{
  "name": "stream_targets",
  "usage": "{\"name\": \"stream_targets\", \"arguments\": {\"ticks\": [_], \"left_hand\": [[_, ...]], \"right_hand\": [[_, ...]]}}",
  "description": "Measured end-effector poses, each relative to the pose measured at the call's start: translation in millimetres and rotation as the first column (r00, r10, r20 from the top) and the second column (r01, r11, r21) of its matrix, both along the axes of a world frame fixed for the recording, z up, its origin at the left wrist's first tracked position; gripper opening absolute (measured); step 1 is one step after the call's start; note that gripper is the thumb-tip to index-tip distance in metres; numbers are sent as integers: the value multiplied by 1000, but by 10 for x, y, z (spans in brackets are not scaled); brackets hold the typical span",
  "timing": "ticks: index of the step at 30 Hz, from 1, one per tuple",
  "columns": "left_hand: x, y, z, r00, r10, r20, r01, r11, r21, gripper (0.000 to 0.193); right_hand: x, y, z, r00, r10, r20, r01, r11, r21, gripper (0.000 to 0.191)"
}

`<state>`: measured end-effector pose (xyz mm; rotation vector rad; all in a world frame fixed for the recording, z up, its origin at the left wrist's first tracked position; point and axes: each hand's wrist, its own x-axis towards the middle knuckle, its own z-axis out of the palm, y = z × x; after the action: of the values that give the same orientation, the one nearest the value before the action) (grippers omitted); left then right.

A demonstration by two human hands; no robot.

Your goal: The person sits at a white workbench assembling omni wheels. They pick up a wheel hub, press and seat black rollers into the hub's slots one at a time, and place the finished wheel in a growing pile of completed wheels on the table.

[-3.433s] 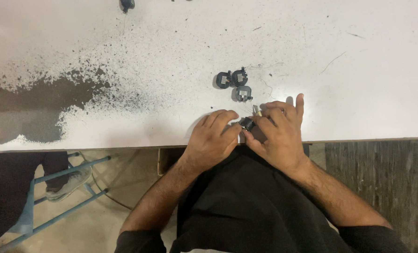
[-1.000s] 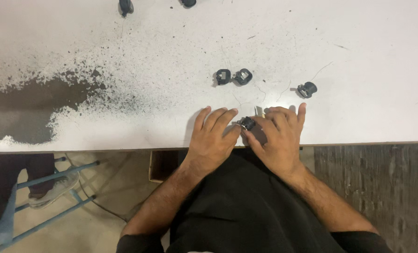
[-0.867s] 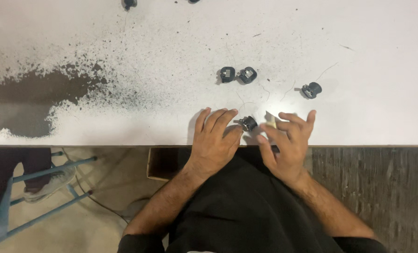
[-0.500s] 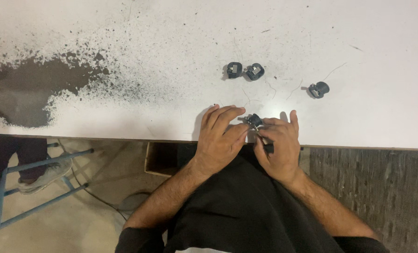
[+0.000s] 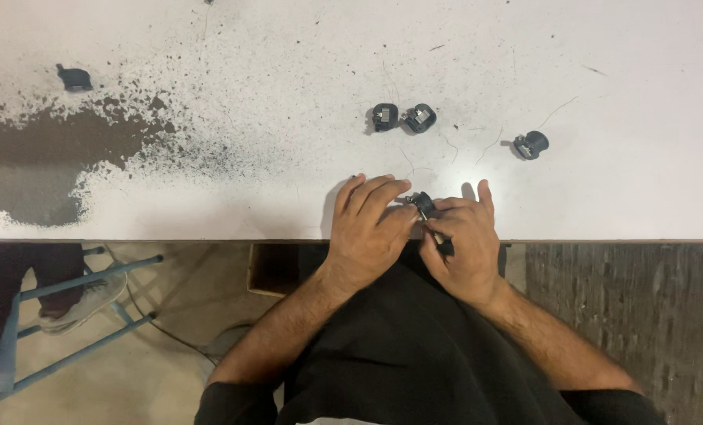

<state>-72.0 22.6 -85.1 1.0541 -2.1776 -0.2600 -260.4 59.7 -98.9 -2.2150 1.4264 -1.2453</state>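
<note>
This looks like a workshop or small assembly room. The white surface (image 5: 603, 63) is badly worn, its coating chipped away in a dark speckled patch (image 5: 44, 157), and small black parts (image 5: 403, 118) lie scattered on it. Below its edge are a bare concrete floor (image 5: 170, 315), a loose cable (image 5: 170, 334) and a blue metal stool frame (image 5: 68, 315).

At the near edge of the white worktop (image 5: 603, 71), the left hand (image 5: 367, 228) and the right hand (image 5: 462, 244) meet, both closed on a small black part (image 5: 424, 205). Two similar black parts (image 5: 401, 118) lie side by side farther back. A third (image 5: 531, 145) lies apart to the right, and another (image 5: 74, 78) far left.
</note>
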Motion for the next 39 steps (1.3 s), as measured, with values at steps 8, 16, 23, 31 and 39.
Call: {"name": "stream_targets", "arguments": {"ticks": [8,16,23,31,39], "left_hand": [[40,-24,-5,999,16,-38,-10,987,160,9],[57,-22,-11,998,4,-57,9,972,233,9],[75,-31,0,994,-24,-102,49,967,249,16],[149,-76,87,988,10,-154,28,969,244,41],[137,-188,232,998,-22,-60,29,992,121,16]], "right_hand": [[-46,34,-124,999,31,16,-30,995,-91,33],[-12,40,-123,998,58,-20,-59,994,-96,31],[17,26,21,997,16,-81,-19,999,-30,29],[-174,18,175,977,-111,-180,109,994,-19,23],[-72,-167,152,954,-96,-285,119,991,63,38]]}}
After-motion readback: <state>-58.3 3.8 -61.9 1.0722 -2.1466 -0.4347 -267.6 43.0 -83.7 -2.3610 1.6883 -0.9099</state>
